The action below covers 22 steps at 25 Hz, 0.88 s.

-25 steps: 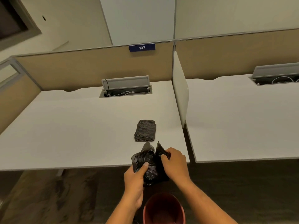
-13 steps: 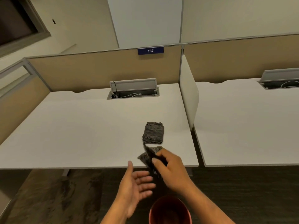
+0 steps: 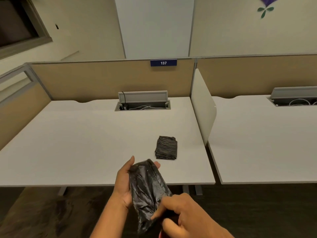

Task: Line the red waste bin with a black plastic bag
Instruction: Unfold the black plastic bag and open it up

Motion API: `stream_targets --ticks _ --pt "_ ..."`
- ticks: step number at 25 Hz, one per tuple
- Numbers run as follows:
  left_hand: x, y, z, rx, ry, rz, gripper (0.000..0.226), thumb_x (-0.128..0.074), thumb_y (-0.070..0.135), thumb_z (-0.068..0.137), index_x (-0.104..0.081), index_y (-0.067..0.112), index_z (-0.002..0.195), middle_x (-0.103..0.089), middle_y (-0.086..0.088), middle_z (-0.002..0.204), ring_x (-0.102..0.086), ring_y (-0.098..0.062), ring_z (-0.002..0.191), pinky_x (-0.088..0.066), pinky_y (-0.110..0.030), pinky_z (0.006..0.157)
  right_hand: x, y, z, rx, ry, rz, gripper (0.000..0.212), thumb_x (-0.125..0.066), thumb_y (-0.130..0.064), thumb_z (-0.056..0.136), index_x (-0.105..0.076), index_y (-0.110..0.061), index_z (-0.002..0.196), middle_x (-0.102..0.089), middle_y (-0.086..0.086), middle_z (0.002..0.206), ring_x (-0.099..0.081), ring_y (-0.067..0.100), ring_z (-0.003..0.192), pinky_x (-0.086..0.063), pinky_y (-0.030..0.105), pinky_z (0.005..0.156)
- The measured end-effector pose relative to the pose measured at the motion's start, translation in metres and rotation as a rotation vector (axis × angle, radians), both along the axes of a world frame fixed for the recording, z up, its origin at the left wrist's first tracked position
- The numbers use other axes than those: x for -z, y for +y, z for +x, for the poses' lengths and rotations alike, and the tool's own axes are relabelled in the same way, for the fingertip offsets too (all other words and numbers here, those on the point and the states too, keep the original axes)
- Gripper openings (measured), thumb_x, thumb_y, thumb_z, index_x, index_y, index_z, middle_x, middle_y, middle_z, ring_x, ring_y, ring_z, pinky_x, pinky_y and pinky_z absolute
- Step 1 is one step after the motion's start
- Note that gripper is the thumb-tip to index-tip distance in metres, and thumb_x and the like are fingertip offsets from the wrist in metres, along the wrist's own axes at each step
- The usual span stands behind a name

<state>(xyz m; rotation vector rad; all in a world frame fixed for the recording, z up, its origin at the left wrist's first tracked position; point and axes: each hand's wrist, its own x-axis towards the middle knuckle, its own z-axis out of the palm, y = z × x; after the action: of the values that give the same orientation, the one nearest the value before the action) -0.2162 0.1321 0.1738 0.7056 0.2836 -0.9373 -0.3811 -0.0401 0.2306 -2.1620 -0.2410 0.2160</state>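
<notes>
A crumpled black plastic bag (image 3: 147, 188) hangs lengthwise between both hands in front of the desk edge. My left hand (image 3: 124, 182) cups its upper end, thumb up and fingertips showing behind the bag. Lower down, my right hand (image 3: 181, 213) pinches the bottom part of the bag with its fingers. The red waste bin is almost wholly hidden under my right hand; only a thin red sliver (image 3: 159, 235) shows at the bottom edge.
A stack of folded black bags (image 3: 166, 148) lies on the white desk (image 3: 85, 143). A white divider panel (image 3: 203, 107) separates it from a second desk (image 3: 265, 143). An open cable tray (image 3: 143, 104) sits at the back. Dark floor lies below.
My left hand, open and empty half a second ago, has closed on the bag's top. The bag is now stretched longer between both hands. The view tilted up, hiding the bin.
</notes>
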Motion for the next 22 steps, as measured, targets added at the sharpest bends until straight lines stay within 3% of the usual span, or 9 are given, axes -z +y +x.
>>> stream_targets --ticks 4,7,10,12,14,16,17,20,22 --pt "-0.007 0.016 0.03 -0.156 -0.16 0.085 0.061 -0.06 0.026 0.095 -0.059 -0.01 0.144 -0.067 -0.032 0.143 -0.072 -0.043 0.124 -0.045 -0.057 0.118 -0.002 -0.009 -0.013 0.02 0.132 -0.038 0.016 -0.059 -0.033 0.091 -0.074 -0.028 0.095 -0.078 -0.01 0.091 -0.075 0.01 0.088 -0.06 0.043 0.089" --pt "-0.011 0.029 0.043 -0.242 -0.218 0.165 0.052 -0.064 0.019 0.095 -0.064 -0.007 0.14 -0.07 -0.031 0.139 -0.071 -0.044 0.124 -0.05 -0.06 0.112 0.012 -0.018 -0.02 -0.004 0.155 -0.156 0.018 -0.059 -0.041 0.091 -0.074 -0.03 0.09 -0.076 -0.012 0.089 -0.072 0.005 0.093 -0.056 0.035 0.095" --pt "-0.014 0.038 0.046 -0.321 -0.24 0.238 0.041 -0.063 0.011 0.098 -0.067 -0.004 0.136 -0.081 -0.023 0.117 -0.082 -0.035 0.101 -0.067 -0.048 0.084 0.057 -0.032 -0.036 -0.035 0.124 -0.464 0.032 -0.063 -0.018 0.094 -0.069 -0.024 0.064 -0.07 -0.001 0.059 -0.071 0.029 0.121 -0.055 0.032 0.095" --pt "-0.015 0.042 0.045 -0.344 -0.255 0.267 0.037 -0.059 0.006 0.101 -0.065 -0.005 0.135 -0.08 -0.024 0.117 -0.081 -0.035 0.1 -0.069 -0.046 0.078 0.08 -0.023 -0.043 -0.155 0.274 -0.288 0.021 -0.061 -0.017 0.098 -0.07 -0.015 0.079 -0.071 -0.001 0.071 -0.067 0.03 0.128 -0.053 0.029 0.093" --pt "-0.018 0.043 0.04 -0.357 -0.304 0.286 0.036 -0.058 0.002 0.102 -0.064 -0.005 0.137 -0.076 -0.027 0.126 -0.076 -0.038 0.109 -0.067 -0.049 0.087 0.069 -0.025 -0.028 -0.034 0.348 -0.215 0.016 -0.062 -0.034 0.098 -0.074 -0.023 0.1 -0.072 -0.009 0.091 -0.071 0.016 0.112 -0.052 0.032 0.1" --pt "-0.023 0.039 0.027 -0.332 -0.395 0.302 0.034 -0.058 0.001 0.103 -0.067 0.0 0.136 -0.076 -0.025 0.131 -0.074 -0.04 0.118 -0.061 -0.05 0.098 0.05 -0.023 -0.018 0.048 0.462 -0.117 0.013 -0.068 -0.044 0.095 -0.074 -0.035 0.102 -0.072 -0.019 0.093 -0.07 0.004 0.112 -0.054 0.025 0.1" --pt "-0.026 0.035 0.017 -0.296 -0.445 0.315 0.032 -0.058 0.002 0.104 -0.069 0.003 0.134 -0.077 -0.022 0.131 -0.074 -0.039 0.121 -0.058 -0.049 0.101 0.042 -0.023 -0.013 0.106 0.438 -0.001 0.015 -0.071 -0.047 0.091 -0.074 -0.039 0.104 -0.075 -0.02 0.099 -0.071 0.0 0.112 -0.054 0.021 0.098" --pt "-0.029 0.024 -0.013 -0.148 -0.55 0.352 0.026 -0.064 0.007 0.103 -0.079 0.014 0.124 -0.079 -0.016 0.13 -0.076 -0.031 0.121 -0.062 -0.043 0.098 0.019 -0.021 0.01 0.424 0.057 0.168 0.027 -0.074 -0.052 0.086 -0.069 -0.046 0.112 -0.076 -0.015 0.112 -0.071 -0.003 0.104 -0.06 0.022 0.09" --pt "-0.025 0.019 -0.032 -0.025 -0.577 0.336 0.026 -0.072 0.014 0.099 -0.081 0.022 0.121 -0.08 -0.011 0.13 -0.076 -0.027 0.121 -0.065 -0.035 0.091 0.005 -0.023 0.031 0.589 -0.012 0.24 0.039 -0.071 -0.053 0.09 -0.059 -0.047 0.126 -0.07 -0.018 0.121 -0.066 -0.006 0.107 -0.057 0.018 0.084"
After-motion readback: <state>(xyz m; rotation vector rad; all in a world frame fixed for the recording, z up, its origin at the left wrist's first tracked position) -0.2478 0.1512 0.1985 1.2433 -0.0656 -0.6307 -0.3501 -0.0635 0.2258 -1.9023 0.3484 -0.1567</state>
